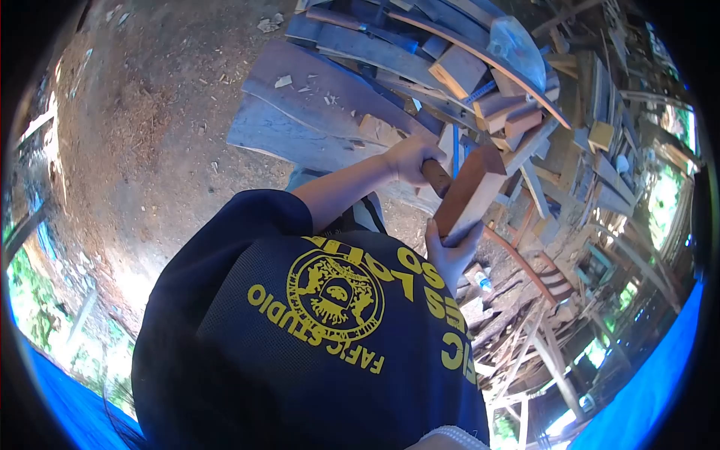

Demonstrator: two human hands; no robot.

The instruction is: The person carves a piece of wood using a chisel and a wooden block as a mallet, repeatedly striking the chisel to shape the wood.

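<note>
My left hand [409,159] is closed around a round brown wooden handle [437,178]; the rest of that tool is hidden behind the block. My right hand [450,255] grips the lower end of a reddish-brown wooden block [472,189], which it holds tilted in front of my chest. The handle meets the block's left side. My dark blue shirt [315,330] with yellow print fills the lower middle of the view.
Grey planks [315,105] and a heap of offcut wood pieces [495,97] lie ahead on bare dirt [150,135]. Stacked timber and slats [592,165] crowd the right side. A blue tarp [645,375] runs along the lower edge.
</note>
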